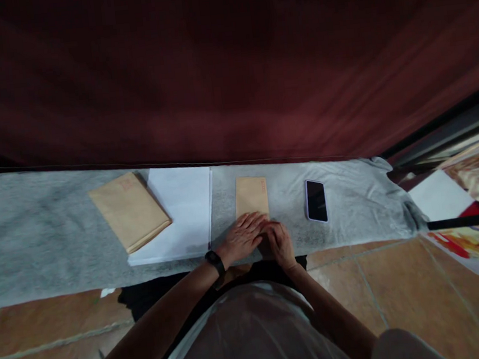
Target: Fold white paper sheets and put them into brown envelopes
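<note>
A small brown paper envelope (251,194) lies on the grey cloth straight in front of me, its lower end covered by my hands. Stretched out flat, my left hand (245,236) rests across that lower end, with a dark band on the wrist. My right hand (280,243) is at the envelope's lower right corner, its fingers curled together and touching the left fingertips. Whatever they pinch is hidden. On the left, a stack of larger brown envelopes (128,210) lies tilted, partly over a stack of white paper (183,207).
A phone (316,201) with a dark screen lies right of the small envelope. Grey cloth (37,233) covers the narrow surface. Behind it hangs a dark red curtain-like cloth (232,107). A colourful printed box or sheet (478,244) is at the far right, above the tiled floor (385,289).
</note>
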`<state>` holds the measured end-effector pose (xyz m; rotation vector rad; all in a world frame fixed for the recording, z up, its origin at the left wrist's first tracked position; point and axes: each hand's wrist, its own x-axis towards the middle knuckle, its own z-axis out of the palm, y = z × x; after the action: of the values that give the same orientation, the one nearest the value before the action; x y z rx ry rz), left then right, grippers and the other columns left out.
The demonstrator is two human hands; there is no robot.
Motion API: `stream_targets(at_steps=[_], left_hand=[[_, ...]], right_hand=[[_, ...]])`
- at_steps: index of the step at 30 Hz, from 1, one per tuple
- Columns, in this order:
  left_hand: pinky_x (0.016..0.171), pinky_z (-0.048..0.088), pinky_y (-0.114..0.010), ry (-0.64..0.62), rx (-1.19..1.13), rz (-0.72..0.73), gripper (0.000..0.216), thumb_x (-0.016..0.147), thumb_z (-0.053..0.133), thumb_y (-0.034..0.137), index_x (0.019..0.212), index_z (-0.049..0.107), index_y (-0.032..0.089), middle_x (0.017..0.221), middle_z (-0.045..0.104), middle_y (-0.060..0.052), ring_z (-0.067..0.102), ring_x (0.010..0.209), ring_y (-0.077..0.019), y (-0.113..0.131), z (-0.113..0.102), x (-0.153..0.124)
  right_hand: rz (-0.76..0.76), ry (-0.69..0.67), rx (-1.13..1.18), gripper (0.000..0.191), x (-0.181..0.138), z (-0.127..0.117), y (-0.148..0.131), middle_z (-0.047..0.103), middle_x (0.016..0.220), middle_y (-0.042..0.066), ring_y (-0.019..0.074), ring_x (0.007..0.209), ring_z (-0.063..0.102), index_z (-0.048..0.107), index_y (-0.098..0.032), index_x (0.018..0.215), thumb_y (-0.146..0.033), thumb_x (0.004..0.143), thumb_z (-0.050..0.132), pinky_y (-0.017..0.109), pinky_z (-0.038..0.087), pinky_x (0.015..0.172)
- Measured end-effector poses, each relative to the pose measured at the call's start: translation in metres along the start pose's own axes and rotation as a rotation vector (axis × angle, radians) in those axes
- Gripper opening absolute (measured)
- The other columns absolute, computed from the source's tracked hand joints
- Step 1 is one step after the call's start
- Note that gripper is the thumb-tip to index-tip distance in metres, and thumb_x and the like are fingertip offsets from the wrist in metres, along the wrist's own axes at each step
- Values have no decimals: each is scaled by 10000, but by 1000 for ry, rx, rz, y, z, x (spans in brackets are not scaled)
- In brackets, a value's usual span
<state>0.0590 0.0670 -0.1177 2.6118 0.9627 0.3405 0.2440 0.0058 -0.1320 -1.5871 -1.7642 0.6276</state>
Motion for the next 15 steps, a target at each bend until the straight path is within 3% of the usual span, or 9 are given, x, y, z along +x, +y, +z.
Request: stream_targets(at_steps=[4,10,15], left_hand=[[1271,155,-431,9,-3,18,604,1035,438,410,1586,321,193,1636,380,-109,270,1547,-219,12,5,-22],[1263,205,-437,-2,-26,19,592,1002,518,465,1475,488,109,1529,512,-187,381,1496,-261,18,10,-37],[1269,187,-443,-2,-16,43,627,993,530,498,1548,404,236,1626,401,-93,289,1541,-231,14,17,-38]], right_hand=[[-25,5,22,422,7,-3,0,638,1341,120,244,1309,543,610,-217,1330,-349,1053,320,479,418,1146],[-206,-234,-200,513,40,-3,2,458,1589,101,228,1498,374,449,-187,1534,-348,1066,317,494,246,1261],[-225,-223,-376,549,77,2,11,366,1638,102,222,1539,300,352,-177,1589,-351,1069,333,482,216,1271]])
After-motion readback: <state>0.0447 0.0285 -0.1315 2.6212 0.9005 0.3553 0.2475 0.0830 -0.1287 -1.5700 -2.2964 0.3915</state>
